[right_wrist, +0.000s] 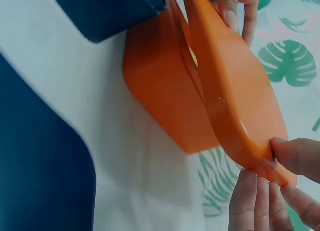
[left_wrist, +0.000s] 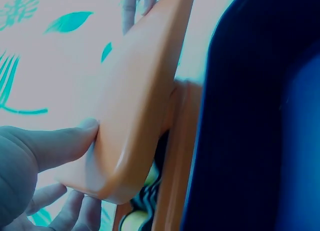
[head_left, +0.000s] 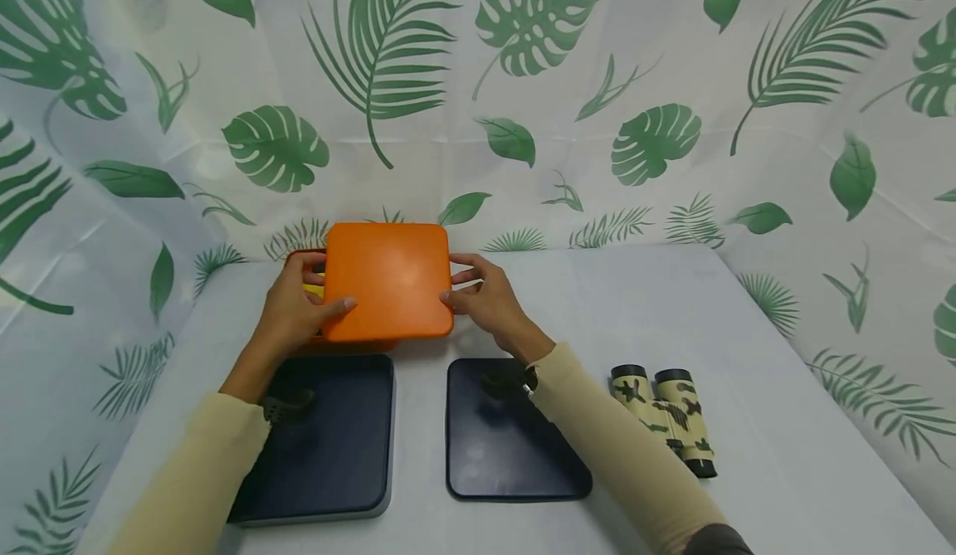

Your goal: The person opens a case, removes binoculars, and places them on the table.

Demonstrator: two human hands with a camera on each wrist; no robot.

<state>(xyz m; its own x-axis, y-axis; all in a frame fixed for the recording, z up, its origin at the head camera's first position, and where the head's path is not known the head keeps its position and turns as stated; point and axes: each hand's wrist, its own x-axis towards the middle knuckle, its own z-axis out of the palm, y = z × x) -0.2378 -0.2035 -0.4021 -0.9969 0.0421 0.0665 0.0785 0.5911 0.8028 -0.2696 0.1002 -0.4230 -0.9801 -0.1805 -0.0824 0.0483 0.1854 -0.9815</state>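
Both hands hold an orange lid, tilted up over an orange box. My left hand pinches the lid's left edge, thumb on the top face and fingers beneath. At the opposite edge, my right hand grips it the same way, thumb above and fingertips under the rim. The lid stands apart from the box at the near left, leaving a gap. Through it show yellow pieces and something dark and wavy; their kind cannot be made out. Most of the box's inside is hidden.
A dark blue box stands in front of the orange box, under the left forearm. Right of it lies a flat dark blue lid or tray, partly under the right forearm. Camouflage binoculars lie further right on the white table.
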